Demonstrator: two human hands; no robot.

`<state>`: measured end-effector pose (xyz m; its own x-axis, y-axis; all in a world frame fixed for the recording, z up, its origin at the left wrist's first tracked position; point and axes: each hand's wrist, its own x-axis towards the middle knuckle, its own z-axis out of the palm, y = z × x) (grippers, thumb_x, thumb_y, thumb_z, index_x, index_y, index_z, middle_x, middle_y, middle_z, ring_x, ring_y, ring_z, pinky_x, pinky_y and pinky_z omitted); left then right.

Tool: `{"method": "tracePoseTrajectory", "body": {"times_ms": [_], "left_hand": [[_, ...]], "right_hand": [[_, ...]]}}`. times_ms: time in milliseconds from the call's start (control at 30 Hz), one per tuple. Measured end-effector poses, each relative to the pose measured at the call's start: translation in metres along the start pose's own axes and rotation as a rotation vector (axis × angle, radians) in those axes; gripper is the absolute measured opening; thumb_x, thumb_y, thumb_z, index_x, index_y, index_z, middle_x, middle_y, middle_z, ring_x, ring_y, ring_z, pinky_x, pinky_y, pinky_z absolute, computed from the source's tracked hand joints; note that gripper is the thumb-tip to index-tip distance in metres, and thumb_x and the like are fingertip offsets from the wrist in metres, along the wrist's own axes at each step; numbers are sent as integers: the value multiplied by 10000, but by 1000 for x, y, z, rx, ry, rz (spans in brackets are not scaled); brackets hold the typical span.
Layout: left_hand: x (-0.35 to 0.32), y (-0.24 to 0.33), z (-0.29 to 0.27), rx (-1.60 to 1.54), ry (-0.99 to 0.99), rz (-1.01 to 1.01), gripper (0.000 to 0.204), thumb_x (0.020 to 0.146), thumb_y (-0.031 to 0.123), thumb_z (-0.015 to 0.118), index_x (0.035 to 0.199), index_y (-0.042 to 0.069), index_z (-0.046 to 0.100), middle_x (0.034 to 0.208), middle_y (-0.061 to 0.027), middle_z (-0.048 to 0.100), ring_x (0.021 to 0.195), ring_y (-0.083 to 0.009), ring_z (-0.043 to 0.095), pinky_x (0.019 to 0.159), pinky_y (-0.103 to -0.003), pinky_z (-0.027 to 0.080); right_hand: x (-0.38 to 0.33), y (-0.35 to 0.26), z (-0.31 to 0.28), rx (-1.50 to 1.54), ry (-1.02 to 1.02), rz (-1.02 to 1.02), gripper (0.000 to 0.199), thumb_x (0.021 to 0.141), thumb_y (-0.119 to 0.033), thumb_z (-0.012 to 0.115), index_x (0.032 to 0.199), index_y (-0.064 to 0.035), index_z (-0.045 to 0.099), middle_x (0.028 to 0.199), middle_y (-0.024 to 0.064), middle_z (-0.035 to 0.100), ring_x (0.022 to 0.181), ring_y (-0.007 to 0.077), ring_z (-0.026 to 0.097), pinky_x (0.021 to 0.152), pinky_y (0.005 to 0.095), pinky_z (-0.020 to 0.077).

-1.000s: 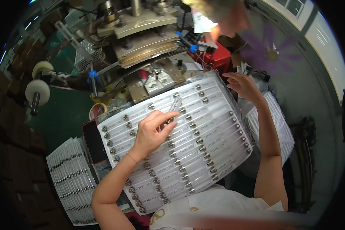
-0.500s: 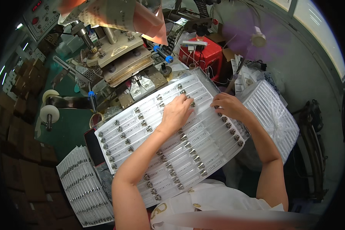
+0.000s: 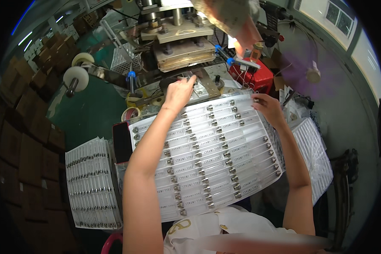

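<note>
The left forearm [image 3: 146,169] covers a strip of the clear sheet [image 3: 211,152] from its near edge to its far edge. The left hand [image 3: 178,93] hides its own fingertips against the press [image 3: 182,51]. Print on the sheet is too small to tell.

Two bare forearms, no sleeves visible, white garment at the chest, a gold-coloured emblem on it

A grey metal press machine [image 3: 180,40] is standing at the far side of the workplace. Left of it, stacked brown cardboard boxes [image 3: 27,127] are lining a green floor [image 3: 91,112]. Right of it, 2 bright windows [image 3: 347,34] are letting daylight in above a red box [image 3: 258,78].
</note>
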<state>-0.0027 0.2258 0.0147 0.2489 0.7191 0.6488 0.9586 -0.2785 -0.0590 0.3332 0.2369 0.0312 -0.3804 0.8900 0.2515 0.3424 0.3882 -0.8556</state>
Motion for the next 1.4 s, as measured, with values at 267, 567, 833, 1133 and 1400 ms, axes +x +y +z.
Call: {"method": "tracePoseTrajectory", "body": {"times_ms": [267, 567, 833, 1133, 1400], "left_hand": [[-49, 48, -50, -318, 64, 172, 201, 837, 92, 590, 1037, 74, 603, 634, -56, 580, 555, -194, 603, 463, -305, 483], [-125, 55, -57, -469, -76, 61, 428, 757, 73, 635, 1178, 143, 613, 775, 0, 545, 721, -149, 552, 577, -262, 506], [-126, 51, -55, -489, -179, 32, 433, 761, 83, 643, 1187, 156, 620, 804, 8, 589, 759, -159, 568, 595, -269, 515], [-125, 51, -54, -467, -174, 43, 470, 724, 63, 652, 1183, 158, 619, 818, 12, 585, 762, -158, 563, 585, -261, 519], [-127, 53, -55, -457, -164, 44, 475, 720, 69, 656, 1184, 165, 619, 799, 19, 574, 758, -153, 558, 584, -260, 519]], "right_hand": [[69, -39, 89, -243, 145, -458, 277, 787, -28, 676, 1059, -36, 629, 1041, 101, 648, 861, 251, 661, 732, 315, 542], [102, -30, 158, -527, 104, -668, 422, 731, -50, 723, 1130, -69, 586, 1111, 104, 619, 972, 298, 627, 795, 364, 522], [125, -24, 151, -316, -168, -234, 586, 766, -127, 747, 1300, -96, 508, 1090, 174, 653, 1014, 270, 633, 838, 350, 489], [124, -34, 149, -371, -217, -133, 553, 773, -171, 722, 1288, -114, 526, 1092, 165, 648, 967, 325, 629, 836, 378, 484], [121, -33, 149, -382, -197, -189, 553, 771, -145, 723, 1288, -115, 529, 988, 135, 644, 820, 255, 578, 736, 352, 470]]}}
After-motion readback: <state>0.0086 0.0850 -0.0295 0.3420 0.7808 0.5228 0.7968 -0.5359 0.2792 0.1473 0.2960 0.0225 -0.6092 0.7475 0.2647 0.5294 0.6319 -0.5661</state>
